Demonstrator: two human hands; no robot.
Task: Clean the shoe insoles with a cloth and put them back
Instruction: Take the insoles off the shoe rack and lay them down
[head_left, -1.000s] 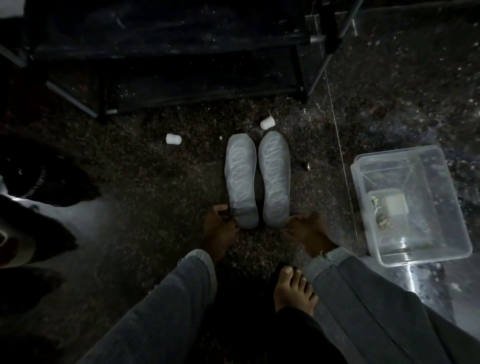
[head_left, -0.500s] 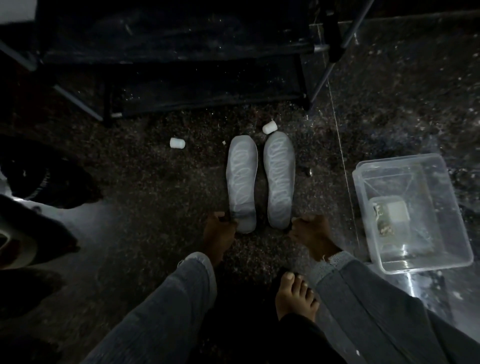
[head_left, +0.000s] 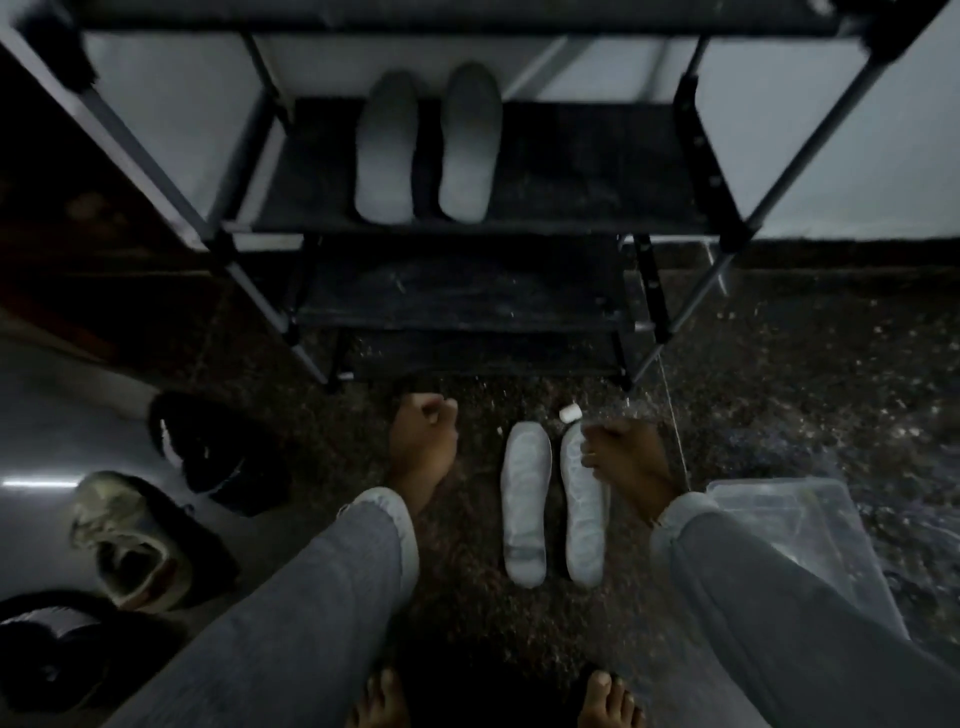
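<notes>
Two pale patterned insoles lie side by side on the speckled floor, the left insole (head_left: 524, 504) and the right insole (head_left: 586, 525). A second pair of plain grey insoles (head_left: 387, 150) rests on a shelf of the black shoe rack (head_left: 467, 306). My left hand (head_left: 423, 441) hovers left of the floor insoles, its fingers curled into a fist with nothing in it. My right hand (head_left: 628, 462) hangs over the toe end of the right insole, fingers relaxed and holding nothing. No cloth is in view.
A clear plastic tub (head_left: 779, 525) stands on the floor at the right, partly behind my right sleeve. A black shoe (head_left: 218, 452) and a pale worn shoe (head_left: 130, 540) lie at the left. A small white cap (head_left: 570, 412) sits near the insoles' toes. My bare feet show at the bottom.
Both hands have left the heel ends of the floor insoles and risen. The view has lifted and pulled back, so the rack's shelves and the second pair of insoles now show.
</notes>
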